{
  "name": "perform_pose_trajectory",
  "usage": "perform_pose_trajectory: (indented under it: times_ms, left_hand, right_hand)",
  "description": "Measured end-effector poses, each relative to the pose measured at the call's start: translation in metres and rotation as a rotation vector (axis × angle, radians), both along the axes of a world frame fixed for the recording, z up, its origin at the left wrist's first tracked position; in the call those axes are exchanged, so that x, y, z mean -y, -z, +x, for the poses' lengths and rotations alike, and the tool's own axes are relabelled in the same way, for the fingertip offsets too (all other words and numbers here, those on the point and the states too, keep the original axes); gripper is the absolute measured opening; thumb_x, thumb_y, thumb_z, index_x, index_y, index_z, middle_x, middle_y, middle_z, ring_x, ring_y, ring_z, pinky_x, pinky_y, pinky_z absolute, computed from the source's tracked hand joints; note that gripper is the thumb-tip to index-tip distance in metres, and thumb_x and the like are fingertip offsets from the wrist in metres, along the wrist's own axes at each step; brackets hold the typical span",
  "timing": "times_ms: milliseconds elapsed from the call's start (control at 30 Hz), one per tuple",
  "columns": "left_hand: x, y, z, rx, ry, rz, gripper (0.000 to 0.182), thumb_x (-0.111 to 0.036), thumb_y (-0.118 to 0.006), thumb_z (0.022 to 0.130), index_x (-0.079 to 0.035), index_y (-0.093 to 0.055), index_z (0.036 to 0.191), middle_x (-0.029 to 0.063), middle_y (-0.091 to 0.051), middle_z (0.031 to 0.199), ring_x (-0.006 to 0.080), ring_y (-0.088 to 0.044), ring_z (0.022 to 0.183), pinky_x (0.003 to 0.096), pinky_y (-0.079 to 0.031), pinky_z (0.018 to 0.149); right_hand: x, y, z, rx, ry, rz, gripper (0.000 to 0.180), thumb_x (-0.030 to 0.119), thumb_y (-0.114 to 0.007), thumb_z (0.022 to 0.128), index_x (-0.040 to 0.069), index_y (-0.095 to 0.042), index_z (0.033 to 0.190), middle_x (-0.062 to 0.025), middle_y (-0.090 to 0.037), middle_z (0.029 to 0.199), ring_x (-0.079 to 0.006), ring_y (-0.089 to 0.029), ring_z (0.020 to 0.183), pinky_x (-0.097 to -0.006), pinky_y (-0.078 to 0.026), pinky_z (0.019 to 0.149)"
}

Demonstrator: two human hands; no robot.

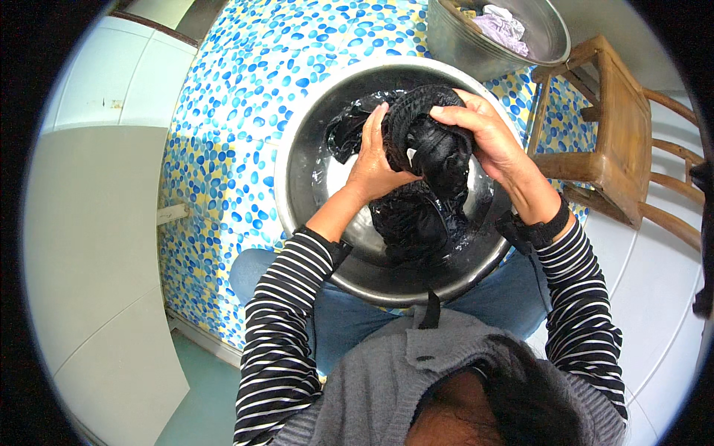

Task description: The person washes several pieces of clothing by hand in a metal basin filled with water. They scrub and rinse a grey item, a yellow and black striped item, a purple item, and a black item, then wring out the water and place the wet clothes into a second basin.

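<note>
A wet black garment with a ribbed band is lifted at its upper part over a wide metal basin; the rest of the dark cloth hangs and lies in the basin. My right hand grips the ribbed band at the upper right, thumb on top. My left hand is at the garment's left side, fingers pointing up and thumb stretched toward the middle of the cloth. Part of the left hand's contact with the cloth is hidden. A small white patch shows within the black folds. Water glistens around the cloth.
Behind the basin at the upper right stands a metal tub holding pale lilac cloth. A wooden chair is at the right. The floor has a blue pebble-patterned covering. My knees in blue jeans flank the basin's near side.
</note>
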State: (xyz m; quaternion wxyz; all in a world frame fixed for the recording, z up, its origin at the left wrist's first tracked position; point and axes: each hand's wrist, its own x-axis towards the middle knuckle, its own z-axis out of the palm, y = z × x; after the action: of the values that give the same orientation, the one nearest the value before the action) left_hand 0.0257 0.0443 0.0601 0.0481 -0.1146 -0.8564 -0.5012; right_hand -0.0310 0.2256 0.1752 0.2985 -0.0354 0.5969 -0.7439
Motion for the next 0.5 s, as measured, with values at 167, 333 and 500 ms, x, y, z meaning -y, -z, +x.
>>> perform_pose_trajectory:
  times_ms: [167,333,500]
  left_hand:
    - [-0.016,-0.013,-0.01,-0.206,-0.1,0.101,0.131,-0.032,-0.091,0.051,-0.003,-0.005,0.147,0.0253,-0.016,0.147,0.0411,-0.02,0.138,0.0462,-0.025,0.113]
    - [-0.001,-0.018,-0.003,-0.411,-0.518,-0.132,0.082,-0.019,-0.084,0.055,-0.003,-0.038,0.121,0.017,-0.044,0.117,0.0296,-0.047,0.11,0.0388,-0.045,0.09]
    - [-0.026,0.001,0.021,-0.035,-0.267,-0.007,0.095,-0.026,-0.085,0.064,0.005,-0.029,0.134,0.0158,-0.053,0.11,0.0261,-0.057,0.093,0.0361,-0.05,0.08]
  right_hand:
    - [-0.01,-0.026,-0.007,-0.017,0.001,-0.337,0.026,0.015,-0.063,0.087,0.0,-0.062,0.108,-0.0065,-0.067,0.1,-0.0141,-0.065,0.09,-0.0278,-0.051,0.085]
    - [-0.017,-0.015,-0.012,0.244,0.198,-0.341,0.023,0.019,-0.061,0.089,0.003,-0.064,0.105,-0.0062,-0.069,0.097,-0.0169,-0.067,0.087,-0.032,-0.054,0.082]
    - [-0.005,0.005,-0.007,0.348,0.183,-0.468,0.025,0.023,-0.06,0.09,0.005,-0.064,0.107,-0.0075,-0.069,0.103,-0.0176,-0.068,0.088,-0.0344,-0.055,0.081]
